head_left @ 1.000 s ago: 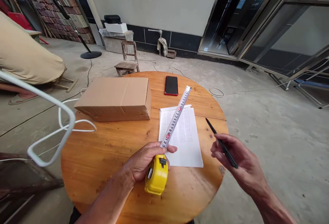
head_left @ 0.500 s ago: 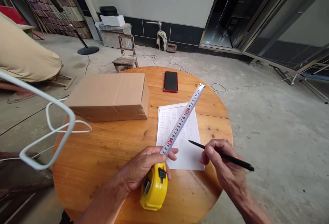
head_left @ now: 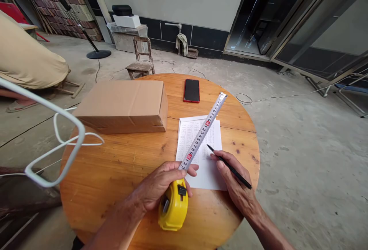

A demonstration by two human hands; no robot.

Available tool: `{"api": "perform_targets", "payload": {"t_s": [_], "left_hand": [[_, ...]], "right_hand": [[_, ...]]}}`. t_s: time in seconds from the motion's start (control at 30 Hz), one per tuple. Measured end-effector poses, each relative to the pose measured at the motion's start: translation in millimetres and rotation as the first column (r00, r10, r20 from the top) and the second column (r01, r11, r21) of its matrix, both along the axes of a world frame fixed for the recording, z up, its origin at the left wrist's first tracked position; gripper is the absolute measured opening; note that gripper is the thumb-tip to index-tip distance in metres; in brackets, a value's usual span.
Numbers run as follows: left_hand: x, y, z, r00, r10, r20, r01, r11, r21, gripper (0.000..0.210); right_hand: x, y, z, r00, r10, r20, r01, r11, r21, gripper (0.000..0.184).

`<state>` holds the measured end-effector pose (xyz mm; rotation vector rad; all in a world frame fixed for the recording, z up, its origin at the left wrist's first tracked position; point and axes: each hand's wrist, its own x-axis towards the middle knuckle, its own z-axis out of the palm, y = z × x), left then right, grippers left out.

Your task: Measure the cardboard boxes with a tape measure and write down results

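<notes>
My left hand is closed round a yellow tape measure, its thumb near the mouth of the case. The silver blade sticks out diagonally up and right, over a sheet of paper that carries rows of small writing. A black pen is pinched in my right hand, at the right side of the paper. The pen's tip points up and left, close to the written rows; whether it touches the paper I cannot tell.
On the round wooden table stand a closed cardboard box at the left and a black phone in a red case at the back. A white bent tube juts in from the left. A small wooden chair stands behind the table.
My right hand has moved left with the pen and turned it steeper, bringing the tip nearer the written rows. My left hand and the tape measure have barely moved.
</notes>
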<state>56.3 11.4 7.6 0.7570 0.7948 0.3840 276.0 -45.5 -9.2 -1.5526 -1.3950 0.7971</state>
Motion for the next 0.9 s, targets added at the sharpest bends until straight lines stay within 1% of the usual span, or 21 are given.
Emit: {"api": "perform_targets", "payload": {"t_s": [0.17, 0.3, 0.4, 0.6, 0.67, 0.77, 0.9], "left_hand": [[-1, 0, 1.2, 0.999, 0.006, -0.044, -0.007, 1.000, -0.018, 0.020], [-3, -1, 0.8, 0.999, 0.011, -0.038, -0.012, 1.000, -0.027, 0.022], [-2, -5, -0.2, 1.000, -0.017, -0.011, 0.016, 1.000, -0.015, 0.026], [5, -11, 3.4, 0.992, -0.076, 0.099, 0.076, 0.997, 0.006, 0.016], [6, -10, 5.0, 0.993, -0.065, 0.094, 0.067, 0.998, -0.019, 0.017], [4, -8, 5.4, 0.997, -0.046, 0.055, 0.050, 0.996, -0.075, 0.016], [2, -7, 2.4, 0.998, -0.051, 0.048, 0.056, 0.992, -0.110, 0.015]], "right_hand": [[-2, 1, -0.3, 0.999, -0.023, -0.026, 0.022, 1.000, -0.014, 0.023], [-2, 2, 0.4, 0.999, -0.035, -0.032, 0.035, 0.999, -0.023, 0.024], [-1, 3, 1.7, 0.998, -0.048, -0.049, 0.047, 0.999, -0.024, 0.025], [0, 2, 4.6, 0.992, -0.015, -0.124, 0.010, 0.999, -0.045, 0.027], [-2, -1, 5.2, 0.990, -0.020, -0.137, 0.015, 0.999, -0.037, 0.026], [-6, -4, 6.8, 0.993, -0.047, -0.105, 0.046, 0.999, -0.008, 0.019], [-11, -1, 8.9, 0.992, -0.068, -0.105, 0.069, 0.998, 0.012, 0.018]]}}
